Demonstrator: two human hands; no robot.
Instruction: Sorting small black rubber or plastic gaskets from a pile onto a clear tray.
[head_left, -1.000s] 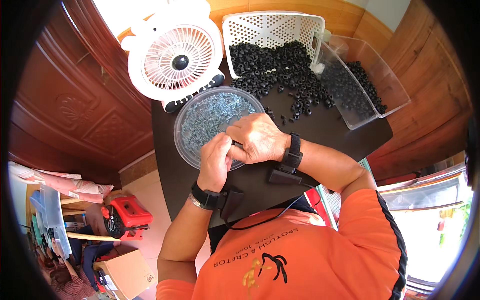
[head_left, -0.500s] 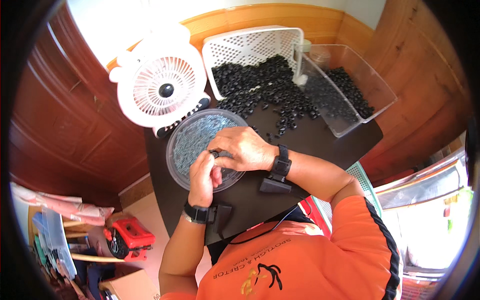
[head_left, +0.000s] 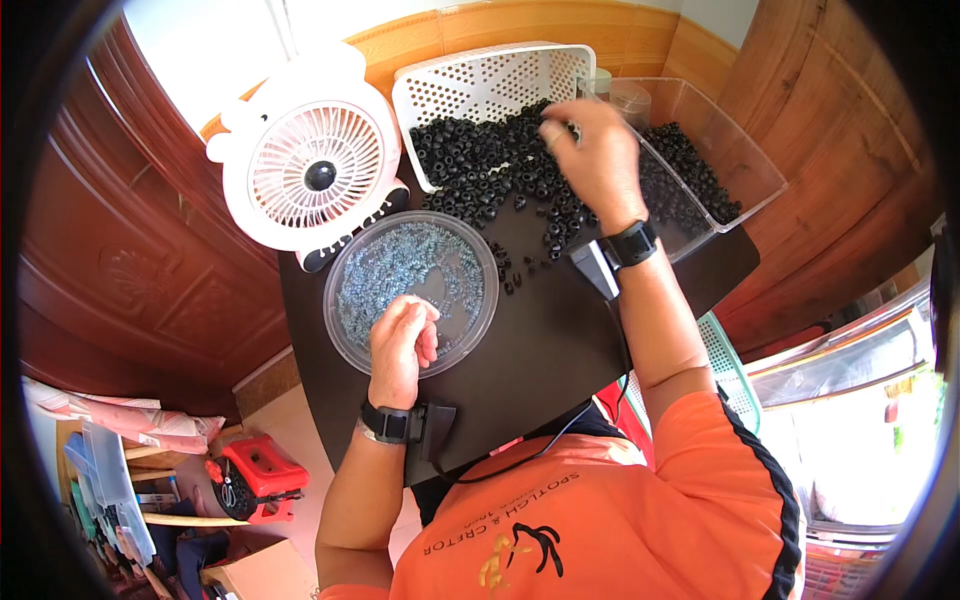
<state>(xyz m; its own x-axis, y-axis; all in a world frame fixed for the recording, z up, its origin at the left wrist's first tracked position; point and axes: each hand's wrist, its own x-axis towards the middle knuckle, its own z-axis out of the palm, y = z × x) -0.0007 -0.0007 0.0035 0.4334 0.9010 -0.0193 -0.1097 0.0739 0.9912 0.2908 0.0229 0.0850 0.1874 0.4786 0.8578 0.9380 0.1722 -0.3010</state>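
Over the near edge of a round clear tub (head_left: pixel 488 300) is my left hand (head_left: pixel 400 340), its fingers curled in; what they hold, if anything, is hidden. Small bluish metallic pieces (head_left: pixel 385 265), like little screws, cover much of the tub's floor. Farther off, my right hand (head_left: pixel 600 160) hangs over the heap of small black ring-like parts (head_left: pixel 480 150), between the white basket and the clear box. Motion blurs its fingers, and whether a part is in them does not show. Both wrists wear black straps with a small device.
A white perforated basket (head_left: pixel 490 80) lies tipped, its black parts spilling onto the dark table (head_left: pixel 540 330). Right of it stands a clear plastic box (head_left: pixel 740 160) with more black parts. A white animal-shaped fan (head_left: pixel 320 175) stands at the left. A cable (head_left: pixel 620 350) runs from my right wrist.
My right hand has left the tub and moved far and right to the black parts. Earlier, both hands met over the tub with a black part between them. The left hand stays near there.
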